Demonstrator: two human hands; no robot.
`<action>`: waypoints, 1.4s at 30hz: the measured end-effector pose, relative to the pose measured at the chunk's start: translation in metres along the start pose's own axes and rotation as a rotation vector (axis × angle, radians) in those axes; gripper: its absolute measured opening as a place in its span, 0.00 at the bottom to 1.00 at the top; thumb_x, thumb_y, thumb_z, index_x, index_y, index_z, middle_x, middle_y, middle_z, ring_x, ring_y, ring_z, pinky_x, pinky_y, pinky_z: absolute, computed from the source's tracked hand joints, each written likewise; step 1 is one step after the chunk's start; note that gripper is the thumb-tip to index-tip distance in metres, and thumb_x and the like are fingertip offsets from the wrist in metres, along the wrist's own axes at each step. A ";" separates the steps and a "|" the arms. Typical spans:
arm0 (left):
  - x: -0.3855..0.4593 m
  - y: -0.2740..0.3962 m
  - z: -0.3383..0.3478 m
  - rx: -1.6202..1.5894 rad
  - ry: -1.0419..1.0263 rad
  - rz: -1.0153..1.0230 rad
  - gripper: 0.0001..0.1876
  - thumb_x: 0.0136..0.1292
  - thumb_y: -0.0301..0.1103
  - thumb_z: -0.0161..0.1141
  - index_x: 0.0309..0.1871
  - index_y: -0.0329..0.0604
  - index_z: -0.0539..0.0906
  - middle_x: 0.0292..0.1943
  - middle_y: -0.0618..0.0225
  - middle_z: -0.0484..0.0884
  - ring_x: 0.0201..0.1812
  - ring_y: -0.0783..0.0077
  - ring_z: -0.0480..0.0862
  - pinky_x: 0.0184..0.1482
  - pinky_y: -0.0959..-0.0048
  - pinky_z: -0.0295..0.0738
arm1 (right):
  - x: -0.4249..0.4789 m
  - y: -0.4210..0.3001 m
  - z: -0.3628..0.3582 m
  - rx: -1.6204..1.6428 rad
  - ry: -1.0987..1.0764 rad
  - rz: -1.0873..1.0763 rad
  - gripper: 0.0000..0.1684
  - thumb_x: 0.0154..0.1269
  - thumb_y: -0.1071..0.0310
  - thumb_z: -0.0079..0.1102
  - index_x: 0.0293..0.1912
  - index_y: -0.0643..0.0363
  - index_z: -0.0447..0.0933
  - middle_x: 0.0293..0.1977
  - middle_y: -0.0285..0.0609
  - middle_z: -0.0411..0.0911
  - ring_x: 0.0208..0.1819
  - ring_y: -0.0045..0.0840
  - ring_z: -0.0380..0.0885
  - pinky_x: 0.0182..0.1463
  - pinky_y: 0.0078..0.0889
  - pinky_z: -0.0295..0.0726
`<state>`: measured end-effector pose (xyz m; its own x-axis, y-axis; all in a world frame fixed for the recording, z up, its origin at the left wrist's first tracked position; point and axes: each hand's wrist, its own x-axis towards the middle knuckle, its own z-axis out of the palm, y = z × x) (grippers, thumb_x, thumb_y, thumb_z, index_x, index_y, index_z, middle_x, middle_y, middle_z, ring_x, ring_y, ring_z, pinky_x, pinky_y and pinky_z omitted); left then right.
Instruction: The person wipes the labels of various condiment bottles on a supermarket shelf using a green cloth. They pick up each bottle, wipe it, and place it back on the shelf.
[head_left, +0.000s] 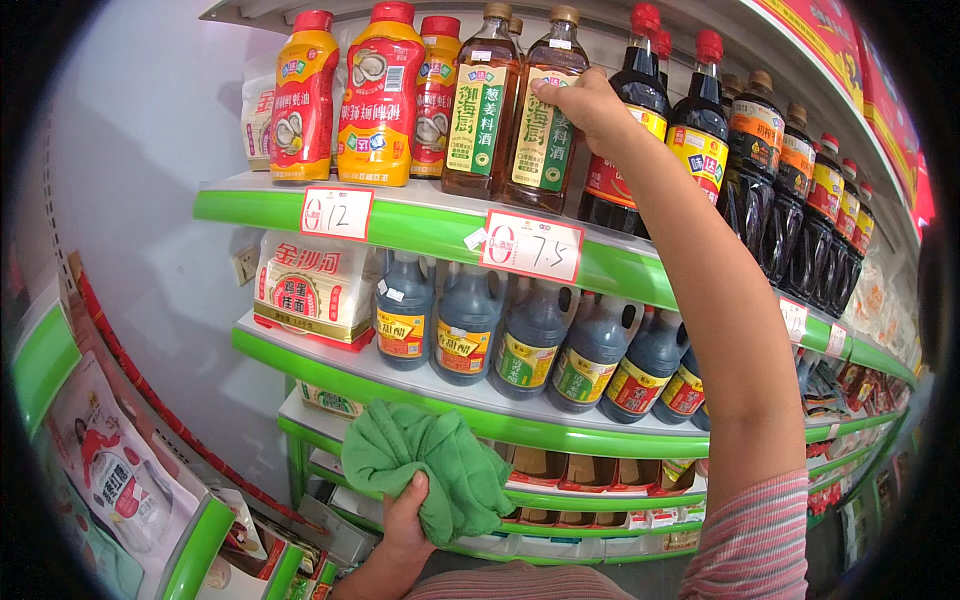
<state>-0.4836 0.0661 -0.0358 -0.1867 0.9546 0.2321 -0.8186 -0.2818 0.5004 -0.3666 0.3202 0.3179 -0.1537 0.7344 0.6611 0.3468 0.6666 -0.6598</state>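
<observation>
My left hand (407, 517), low in the view, grips a bunched green cloth (427, 465). The cloth hangs in front of the lower shelves. My right arm reaches up to the top visible shelf, where my right hand (589, 109) is around the upper part of a glass bottle of amber cooking wine (541, 150). My thumb lies across its label, and the fingers behind it are hidden. The bottle stands upright at the shelf's front edge. Close on its left is a matching bottle (480, 112); on its right stands a dark soy sauce bottle (637, 97) with a red cap.
Red-and-yellow oyster sauce bottles (379, 97) stand at the shelf's left end. Price cards (532, 246) hang on its green edge strip (427, 217). Below are large vinegar jugs (529, 345) and a noodle pack (311, 289). Another shelf unit (199, 551) is close at lower left.
</observation>
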 end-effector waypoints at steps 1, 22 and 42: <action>0.000 0.001 0.001 -0.002 0.002 -0.012 0.34 0.60 0.39 0.60 0.65 0.36 0.59 0.59 0.57 0.70 0.58 0.59 0.72 0.61 0.58 0.67 | 0.001 0.002 -0.001 -0.003 -0.001 0.003 0.44 0.54 0.60 0.68 0.55 0.77 0.52 0.46 0.60 0.72 0.43 0.39 0.79 0.42 0.35 0.82; 0.002 -0.003 0.009 -0.010 -0.021 -0.035 0.32 0.61 0.38 0.59 0.64 0.36 0.61 0.58 0.57 0.71 0.57 0.58 0.73 0.60 0.57 0.68 | -0.118 -0.006 0.012 -0.825 0.243 -0.669 0.25 0.53 0.73 0.55 0.53 0.70 0.69 0.34 0.55 0.76 0.48 0.47 0.75 0.44 0.43 0.78; 0.002 -0.007 0.011 0.013 -0.034 -0.035 0.34 0.60 0.41 0.60 0.65 0.37 0.60 0.59 0.56 0.69 0.58 0.57 0.72 0.60 0.56 0.68 | -0.095 0.017 0.015 -0.564 -0.372 -0.359 0.16 0.64 0.58 0.50 0.39 0.59 0.80 0.34 0.52 0.80 0.40 0.43 0.78 0.45 0.44 0.75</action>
<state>-0.4722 0.0688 -0.0303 -0.1387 0.9602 0.2424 -0.8170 -0.2493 0.5199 -0.3604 0.2642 0.2384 -0.6128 0.5462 0.5711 0.6215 0.7794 -0.0784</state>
